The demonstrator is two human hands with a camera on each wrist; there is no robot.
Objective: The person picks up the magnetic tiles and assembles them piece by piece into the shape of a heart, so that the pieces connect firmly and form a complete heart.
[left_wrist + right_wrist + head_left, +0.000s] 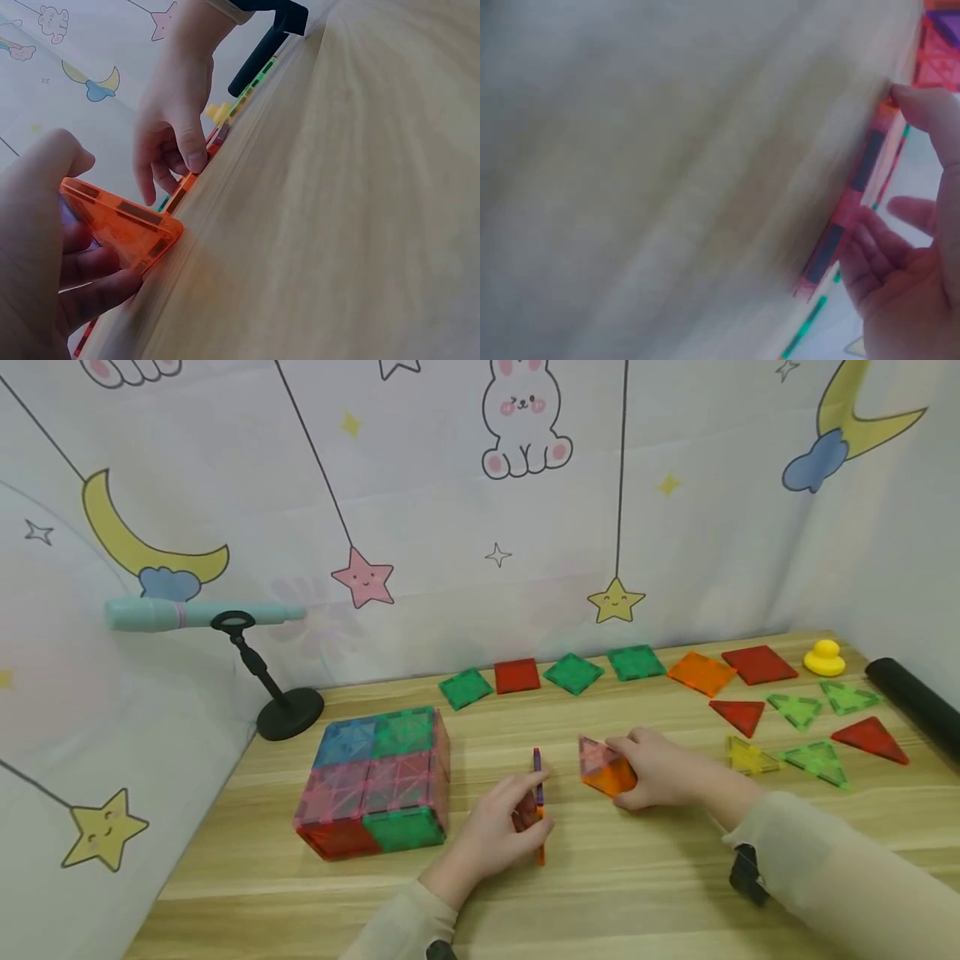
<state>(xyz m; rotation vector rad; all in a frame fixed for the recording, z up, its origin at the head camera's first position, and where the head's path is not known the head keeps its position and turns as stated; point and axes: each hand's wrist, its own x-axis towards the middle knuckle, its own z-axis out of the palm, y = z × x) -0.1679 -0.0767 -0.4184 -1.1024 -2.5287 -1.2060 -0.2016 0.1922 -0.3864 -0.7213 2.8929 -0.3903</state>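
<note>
My left hand (493, 827) holds an upright orange triangular magnetic tile (120, 225) on the table, thumb at one edge and fingers behind it. A purple tile (537, 764) stands edge-on in line with it. To the right, my right hand (663, 768) grips a pink tile (595, 753) and an orange tile (611, 778) that lie edge to edge, low at the tabletop; its palm side hides part of them. Left of both hands sits a box-like block of magnetic tiles (367, 768), with blue, green and pink squares on top and red and green sides.
Square tiles, including a red one (517, 676), line the table's back. Triangles, among them a yellow one (750, 756), lie at the right near a yellow duck (824, 657) and a black cylinder (915, 706). A stand (289, 713) holds a light-blue tube (180, 613) at back left.
</note>
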